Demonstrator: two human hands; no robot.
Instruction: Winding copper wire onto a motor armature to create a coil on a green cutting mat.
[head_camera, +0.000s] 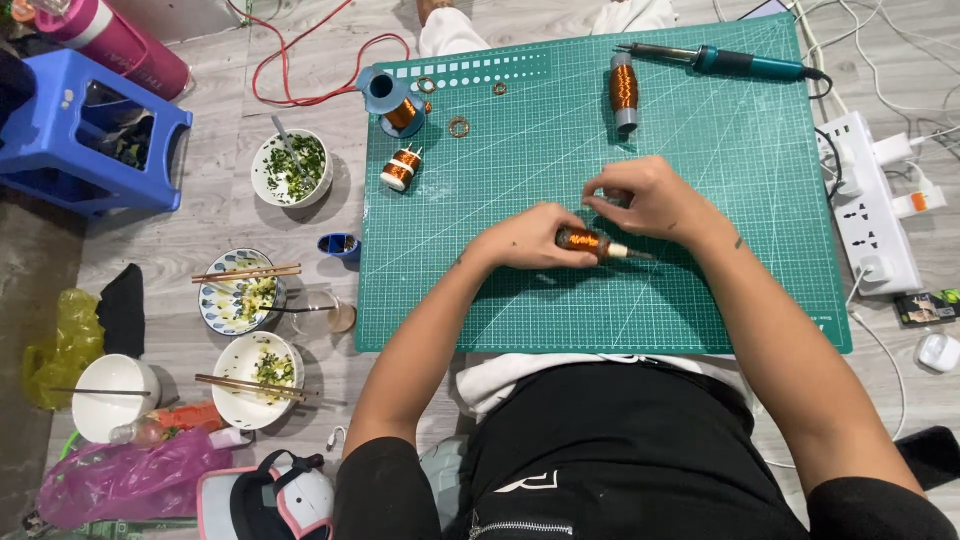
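1. The left hand (535, 238) is curled closed around a copper coil (583, 241), gripping its left end; the coil lies sideways just above the green mat (700, 300).
2. The right hand (650, 200) sits just above and to the right of the left, touching it, fingers bent and pinched together over the coil's upper side. What the fingertips pinch is too small to tell.
3. A thin pin (632, 254) sticks out of the coil's right end, under the right hand.
4. Beyond the hands, a second coil (624, 90) lies on the mat, with a soldering iron (730, 62) further off to the right.
5. Up and left of the left hand stand a blue spool (392, 100) and a small bobbin (402, 168).
6. Well left, off the mat, bowls (292, 170) with chopsticks sit on the floor.
7. A power strip (880, 210) lies right of the right hand.
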